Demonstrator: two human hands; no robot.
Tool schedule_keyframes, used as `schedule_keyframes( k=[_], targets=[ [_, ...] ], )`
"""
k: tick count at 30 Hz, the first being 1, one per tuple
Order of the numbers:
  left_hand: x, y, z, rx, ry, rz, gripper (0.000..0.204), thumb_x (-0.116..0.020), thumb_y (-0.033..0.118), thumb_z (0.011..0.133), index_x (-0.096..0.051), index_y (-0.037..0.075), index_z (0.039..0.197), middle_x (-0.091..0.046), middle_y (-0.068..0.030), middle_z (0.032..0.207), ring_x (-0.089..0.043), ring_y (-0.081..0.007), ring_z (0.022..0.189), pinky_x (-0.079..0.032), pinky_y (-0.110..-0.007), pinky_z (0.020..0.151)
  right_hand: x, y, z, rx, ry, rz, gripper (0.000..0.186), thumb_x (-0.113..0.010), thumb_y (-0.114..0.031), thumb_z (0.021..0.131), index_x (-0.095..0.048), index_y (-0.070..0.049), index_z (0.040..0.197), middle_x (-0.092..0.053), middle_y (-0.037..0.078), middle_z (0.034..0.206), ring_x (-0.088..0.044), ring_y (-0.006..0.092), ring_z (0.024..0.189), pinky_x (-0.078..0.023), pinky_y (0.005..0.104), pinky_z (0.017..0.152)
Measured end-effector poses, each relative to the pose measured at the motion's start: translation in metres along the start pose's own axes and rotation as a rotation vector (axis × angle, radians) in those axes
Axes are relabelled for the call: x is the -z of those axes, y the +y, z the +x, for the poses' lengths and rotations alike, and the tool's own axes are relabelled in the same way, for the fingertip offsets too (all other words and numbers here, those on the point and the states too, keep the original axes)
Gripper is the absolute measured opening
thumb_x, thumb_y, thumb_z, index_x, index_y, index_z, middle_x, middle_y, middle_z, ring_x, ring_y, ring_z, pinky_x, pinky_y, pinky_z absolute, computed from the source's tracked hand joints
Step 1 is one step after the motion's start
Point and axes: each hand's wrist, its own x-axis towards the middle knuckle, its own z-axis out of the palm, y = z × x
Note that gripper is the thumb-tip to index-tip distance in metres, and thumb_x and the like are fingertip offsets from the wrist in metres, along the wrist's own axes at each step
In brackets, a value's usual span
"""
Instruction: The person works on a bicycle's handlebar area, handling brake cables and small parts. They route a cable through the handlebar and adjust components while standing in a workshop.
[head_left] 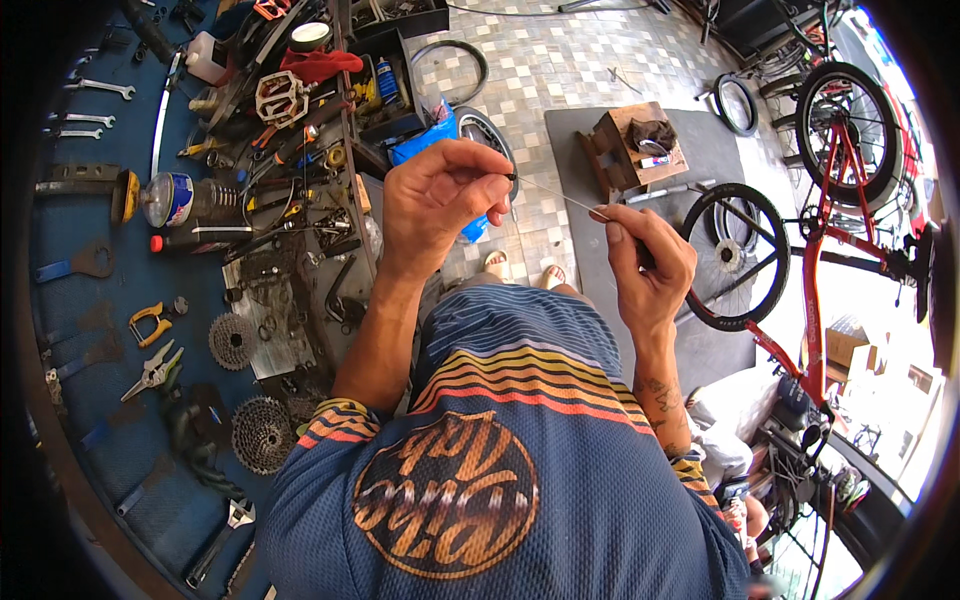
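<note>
Stretched between my two raised hands is a thin, straight, pale wire [555,192] with a small dark piece at its left end. My left hand [440,200] pinches that dark end between thumb and forefinger, the other fingers curled. At the opposite end my right hand [650,260] grips the wire with thumb and forefinger, its remaining fingers folded. Whether the wire is a spoke or a cable I cannot tell. Both hands are held in the air in front of my body, above the tiled floor [535,60].
A cluttered workbench [215,400] runs along the left, with a platform pedal [282,98], a plastic bottle [205,203], sprocket cassettes [262,435] and an adjustable wrench [225,535]. Ahead stands a wooden box [612,150] on a grey mat [575,125]. A red bicycle [815,310] occupies the right.
</note>
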Motion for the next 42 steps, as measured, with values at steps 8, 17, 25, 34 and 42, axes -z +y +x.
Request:
schedule_keyframes(
  k=[8,17,25,34,42],
  targets=[
    [-0.004,-0.007,-0.001,0.032,-0.033,0.014,0.016,-0.070,-0.008,0.093,-0.070,-0.007,0.109,-0.071,-0.0098,0.091,-0.069,-0.0130,0.077,-0.059,-0.026,0.067,0.006,-0.003,-0.004,-0.011,-0.005,-0.052,0.018,-0.073,0.002,0.086,-0.079,-0.003,0.102,-0.047,0.002,0.063,-0.042,0.0090,0.052,-0.033,0.0276,0.049],
    [-0.016,0.002,0.004,0.031,-0.184,0.082,0.017,-0.071,-0.008,0.092,-0.071,-0.006,0.109,-0.068,-0.0088,0.104,-0.068,-0.0113,0.086,-0.058,-0.025,0.070,-0.007,0.014,-0.008,-0.222,-0.099,0.177,0.016,-0.068,-0.002,0.095,-0.077,-0.001,0.109,-0.057,0.001,0.070,-0.049,0.0069,0.061,-0.038,0.0249,0.055],
    [-0.055,-0.012,0.006,-0.317,-0.214,0.463,0.021,-0.082,-0.004,0.084,-0.075,0.000,0.103,-0.068,-0.0100,0.100,-0.065,-0.0121,0.082,-0.053,-0.025,0.069,-0.031,0.043,-0.030,-0.390,-0.024,0.759,0.017,-0.063,-0.006,0.104,-0.070,0.002,0.118,-0.066,0.002,0.092,-0.057,0.0055,0.072,-0.042,0.0207,0.061],
    [-0.077,-0.015,0.009,-0.444,-0.173,0.514,0.025,-0.089,0.003,0.079,-0.077,0.006,0.100,-0.068,-0.0048,0.092,-0.062,-0.0104,0.075,-0.051,-0.024,0.064,-0.033,0.067,-0.031,-0.257,0.060,0.955,0.011,-0.066,-0.008,0.103,-0.071,0.000,0.108,-0.066,0.006,0.105,-0.054,0.0052,0.071,-0.041,0.0190,0.059],
    [-0.077,-0.018,0.009,-0.445,-0.174,0.494,0.025,-0.088,0.002,0.079,-0.077,0.006,0.100,-0.069,-0.0049,0.093,-0.064,-0.0111,0.076,-0.051,-0.025,0.064,-0.024,0.065,-0.029,-0.243,0.055,0.870,0.010,-0.064,-0.004,0.102,-0.071,0.001,0.106,-0.065,0.005,0.105,-0.055,0.0062,0.078,-0.042,0.0208,0.062]
  ],
)
